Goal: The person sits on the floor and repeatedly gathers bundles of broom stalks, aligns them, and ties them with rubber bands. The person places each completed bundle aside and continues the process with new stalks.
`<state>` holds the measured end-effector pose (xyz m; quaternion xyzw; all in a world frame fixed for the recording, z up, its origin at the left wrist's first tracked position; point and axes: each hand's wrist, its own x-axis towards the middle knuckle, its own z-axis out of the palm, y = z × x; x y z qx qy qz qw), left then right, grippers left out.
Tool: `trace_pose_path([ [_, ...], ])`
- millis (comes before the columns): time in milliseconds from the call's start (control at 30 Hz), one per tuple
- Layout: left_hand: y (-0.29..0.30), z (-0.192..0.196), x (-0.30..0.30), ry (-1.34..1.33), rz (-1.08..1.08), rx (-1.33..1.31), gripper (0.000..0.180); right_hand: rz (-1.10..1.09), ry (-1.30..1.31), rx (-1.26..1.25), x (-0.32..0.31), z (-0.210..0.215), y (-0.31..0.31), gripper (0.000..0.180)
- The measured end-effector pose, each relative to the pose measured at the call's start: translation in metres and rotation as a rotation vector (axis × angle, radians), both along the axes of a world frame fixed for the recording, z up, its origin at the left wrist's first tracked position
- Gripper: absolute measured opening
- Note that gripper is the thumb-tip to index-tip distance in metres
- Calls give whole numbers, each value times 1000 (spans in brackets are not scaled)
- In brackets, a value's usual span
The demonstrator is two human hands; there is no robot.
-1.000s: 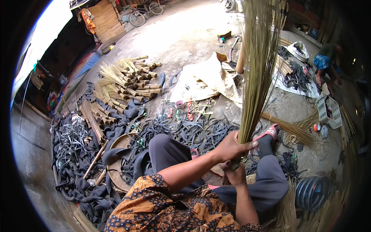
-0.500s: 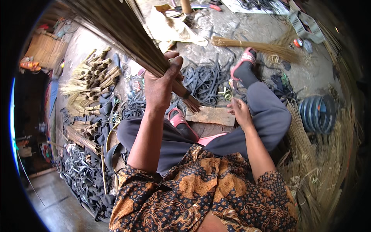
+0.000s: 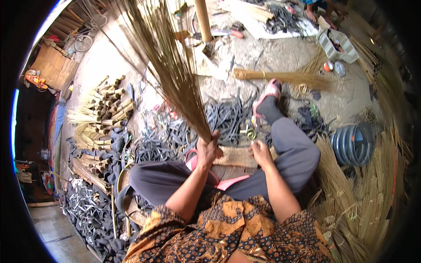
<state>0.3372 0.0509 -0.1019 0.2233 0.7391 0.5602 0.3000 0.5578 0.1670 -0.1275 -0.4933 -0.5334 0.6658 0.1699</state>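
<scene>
A grey concrete floor (image 3: 280, 52) was seen, covered with work material. Heaps of dry straw (image 3: 364, 197) were piled at the right, and black rubber strips (image 3: 228, 116) were spread in the middle. Finished brooms (image 3: 98, 111) were stacked at the left. A bundle of sticks (image 3: 169, 70) was held tilted above the floor, its lower end clenched in the left hand (image 3: 208, 149). A wooden board (image 3: 239, 156) was touched by the right hand (image 3: 259, 152), with its fingers loosely curled.
</scene>
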Motion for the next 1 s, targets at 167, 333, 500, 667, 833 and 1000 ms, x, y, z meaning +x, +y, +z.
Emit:
trace_pose_path([
  [167, -5, -1, 8, -68, 60, -125, 44, 161, -73, -32, -5, -13, 1, 30],
  [333, 16, 43, -4, -299, 64, 0, 34, 526, -258, 598, -8, -3, -15, 91],
  [500, 23, 90, 15, -431, -119, 275, 56, 416, -133, 469, -18, 30, -27, 56],
  [667, -1, 67, 59, -260, -280, 309, 69, 329, -227, 901, -24, 47, -29, 38],
  [833, -11, 56, 46, -266, 12, 273, 58, 354, 154, 556, -23, 25, -42, 84],
  [1000, -49, 131, -101, 43, 255, 220, 67, 223, -69, 249, -12, 7, -20, 82],
])
